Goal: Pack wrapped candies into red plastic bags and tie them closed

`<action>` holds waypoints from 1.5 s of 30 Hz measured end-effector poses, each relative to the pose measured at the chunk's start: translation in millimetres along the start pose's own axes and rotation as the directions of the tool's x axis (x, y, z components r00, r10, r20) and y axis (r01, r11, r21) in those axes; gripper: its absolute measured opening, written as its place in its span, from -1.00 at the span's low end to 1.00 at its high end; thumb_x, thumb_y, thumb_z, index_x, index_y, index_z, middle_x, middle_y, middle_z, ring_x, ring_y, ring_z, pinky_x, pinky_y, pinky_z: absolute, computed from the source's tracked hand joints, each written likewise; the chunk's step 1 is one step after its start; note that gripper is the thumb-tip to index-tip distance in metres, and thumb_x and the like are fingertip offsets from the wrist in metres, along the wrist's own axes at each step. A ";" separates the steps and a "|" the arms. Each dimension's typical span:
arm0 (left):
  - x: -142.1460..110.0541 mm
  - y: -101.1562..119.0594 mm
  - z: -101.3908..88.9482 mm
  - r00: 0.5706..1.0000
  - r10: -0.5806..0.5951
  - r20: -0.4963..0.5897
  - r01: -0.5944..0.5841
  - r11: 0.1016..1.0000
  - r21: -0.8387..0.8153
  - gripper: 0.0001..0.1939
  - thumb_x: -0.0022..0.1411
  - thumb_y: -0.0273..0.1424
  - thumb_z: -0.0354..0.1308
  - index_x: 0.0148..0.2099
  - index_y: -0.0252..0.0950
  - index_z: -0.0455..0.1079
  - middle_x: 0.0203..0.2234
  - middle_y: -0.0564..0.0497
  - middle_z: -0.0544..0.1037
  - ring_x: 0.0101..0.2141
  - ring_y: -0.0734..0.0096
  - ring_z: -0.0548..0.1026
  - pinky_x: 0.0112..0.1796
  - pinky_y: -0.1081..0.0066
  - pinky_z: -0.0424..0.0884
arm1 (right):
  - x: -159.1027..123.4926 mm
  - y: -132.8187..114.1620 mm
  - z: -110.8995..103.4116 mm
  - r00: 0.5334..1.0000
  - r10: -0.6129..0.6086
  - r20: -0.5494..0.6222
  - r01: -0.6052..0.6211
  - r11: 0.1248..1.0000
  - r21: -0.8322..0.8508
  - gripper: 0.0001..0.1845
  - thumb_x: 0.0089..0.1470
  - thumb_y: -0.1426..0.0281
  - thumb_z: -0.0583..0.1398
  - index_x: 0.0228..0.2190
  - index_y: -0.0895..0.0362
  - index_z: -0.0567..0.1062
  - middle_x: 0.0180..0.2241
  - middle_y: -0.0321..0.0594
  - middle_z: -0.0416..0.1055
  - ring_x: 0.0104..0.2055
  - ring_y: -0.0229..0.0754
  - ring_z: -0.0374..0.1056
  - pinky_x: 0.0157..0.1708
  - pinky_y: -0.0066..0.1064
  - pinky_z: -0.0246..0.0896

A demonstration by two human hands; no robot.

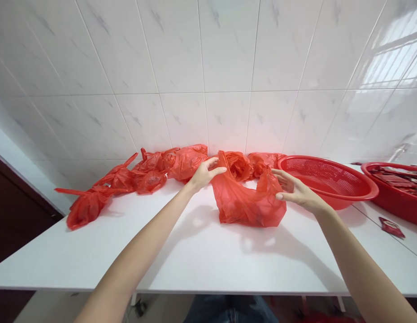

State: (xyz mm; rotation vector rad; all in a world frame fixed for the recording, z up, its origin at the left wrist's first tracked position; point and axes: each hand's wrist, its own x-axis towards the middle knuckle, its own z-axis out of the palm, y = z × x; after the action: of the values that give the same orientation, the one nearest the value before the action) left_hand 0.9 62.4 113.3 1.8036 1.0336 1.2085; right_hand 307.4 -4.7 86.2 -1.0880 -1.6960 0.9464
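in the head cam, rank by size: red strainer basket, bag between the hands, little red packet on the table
1 (too close to rank): red plastic strainer basket and frontmost red plastic bag, which sits nearer the camera
2: small red packet

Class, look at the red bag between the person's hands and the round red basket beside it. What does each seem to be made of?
The red bag looks like thin glossy plastic film: translucent, creased, sagging. The basket seems rigid moulded plastic, shiny, its perforated wall holding shape; the exact plastic cannot be told.
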 end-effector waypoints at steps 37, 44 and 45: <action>35.1 78.0 25.1 0.997 -0.028 0.067 0.046 0.955 -0.292 -0.70 0.11 -0.21 0.36 -0.44 -0.29 0.38 -0.69 0.23 0.08 -0.64 0.62 0.00 -0.55 0.46 -0.04 | 48.6 -14.6 63.7 0.999 -0.044 0.017 0.012 0.584 0.812 -0.65 -0.11 0.12 0.47 -0.52 0.07 0.50 -0.48 -0.37 0.54 -0.43 -0.25 0.45 -0.35 -0.44 0.37; 22.1 44.3 2.6 0.991 -0.135 -0.026 0.118 0.932 -0.342 -0.62 0.04 -0.10 0.38 -0.26 -0.30 0.48 -0.48 0.06 0.48 -0.45 0.48 0.40 -0.34 0.43 0.29 | 49.2 -11.1 70.8 0.997 -0.041 -0.065 0.076 0.431 0.899 -0.71 -0.06 0.22 0.45 -0.51 0.04 0.46 -0.52 -0.43 0.48 -0.25 -0.16 0.51 0.02 -0.27 0.38; 15.4 36.8 -1.0 0.991 -0.131 -0.030 0.111 0.926 -0.360 -0.56 -0.01 -0.05 0.40 -0.23 -0.28 0.48 -0.39 0.02 0.54 -0.36 0.42 0.46 -0.28 0.42 0.32 | 49.2 -10.2 71.4 0.997 -0.038 -0.066 0.076 0.411 0.909 -0.71 -0.07 0.24 0.46 -0.51 0.04 0.47 -0.52 -0.44 0.48 -0.27 -0.17 0.50 0.03 -0.25 0.38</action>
State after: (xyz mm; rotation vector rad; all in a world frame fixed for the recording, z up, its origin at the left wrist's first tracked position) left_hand 11.9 61.0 151.7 1.4118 0.8737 1.2812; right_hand 226.6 28.5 86.1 -0.2562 -0.8566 1.5276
